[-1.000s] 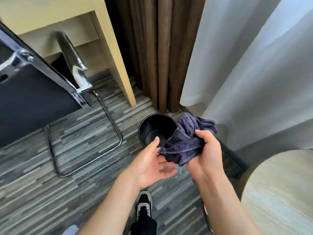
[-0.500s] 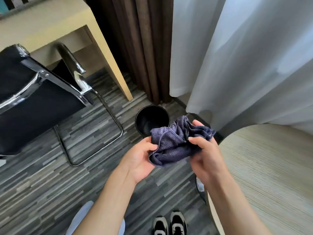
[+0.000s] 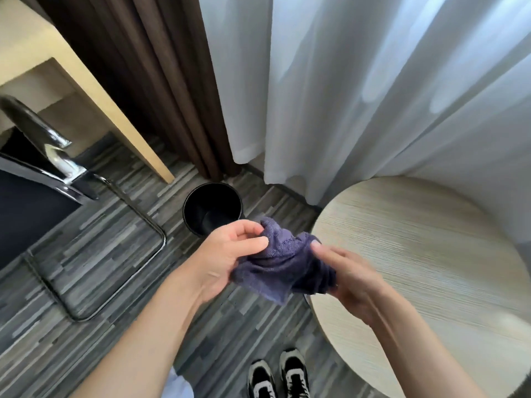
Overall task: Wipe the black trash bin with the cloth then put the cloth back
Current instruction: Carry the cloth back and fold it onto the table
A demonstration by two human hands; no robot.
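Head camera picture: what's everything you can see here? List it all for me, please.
trash bin: one, black, open, on the floor by the curtains
cloth: one, dark purple-blue, bunched between both hands
round table: one, pale wood, at right
desk: one, light wood, upper left
chair: one, black with chrome frame, at left
curtains: brown and sheer white, behind
floor: grey striped
shoes: two, black and white, bottom
left hand: grip on cloth
right hand: grip on cloth
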